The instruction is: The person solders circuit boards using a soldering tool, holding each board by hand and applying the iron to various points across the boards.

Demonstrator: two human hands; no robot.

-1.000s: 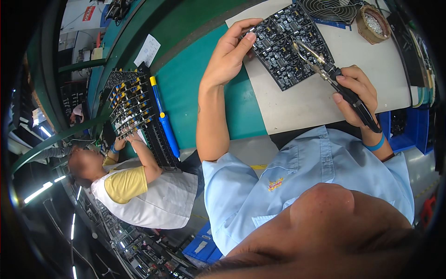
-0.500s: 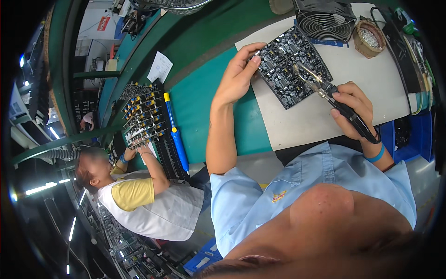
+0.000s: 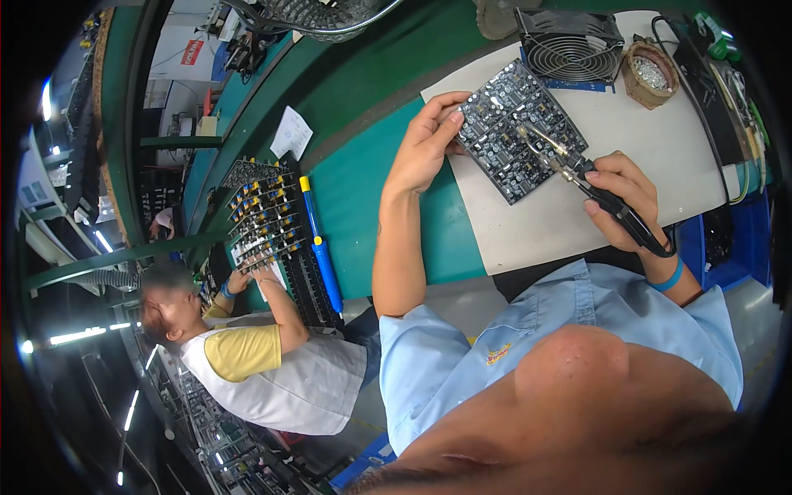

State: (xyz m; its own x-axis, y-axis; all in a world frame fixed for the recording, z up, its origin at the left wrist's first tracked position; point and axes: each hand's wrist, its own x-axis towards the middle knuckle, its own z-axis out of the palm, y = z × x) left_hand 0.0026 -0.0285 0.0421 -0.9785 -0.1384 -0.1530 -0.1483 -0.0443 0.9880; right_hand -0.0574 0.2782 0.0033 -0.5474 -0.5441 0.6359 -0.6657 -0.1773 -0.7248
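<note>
- Gripping the circuit board (image 3: 522, 132) at its left edge with the left hand (image 3: 422, 148): pressing the thumb on the top face, bending the fingers under the rim, leaving no gap but the thickness of the board.
- Holding the board out over the pale sheet (image 3: 685, 157), with its face turned up; cannot tell whether resting on the sheet or lifted from it.
- Grasping the two-pronged soldering tool (image 3: 601, 191) in the right hand (image 3: 624, 198), at the right of the board: closing fingers and thumb on the black handles from opposite sides.
- Aiming both metal tips, close together, at the middle of the board; cannot tell whether touching a part.
- Judging the step in hand: apparently heating a small part or joint on the board; cannot tell whether for fitting or removal.
- Judging the next move: calls for a steady board, for setting both tips squarely on one part, and for lifting clear without brushing neighbouring parts.
- Noting around the board: beyond it, a fan (image 3: 571, 62); farther right, a tub (image 3: 643, 97) of silvery bits; well to the left, a blue pump (image 3: 324, 264).
</note>
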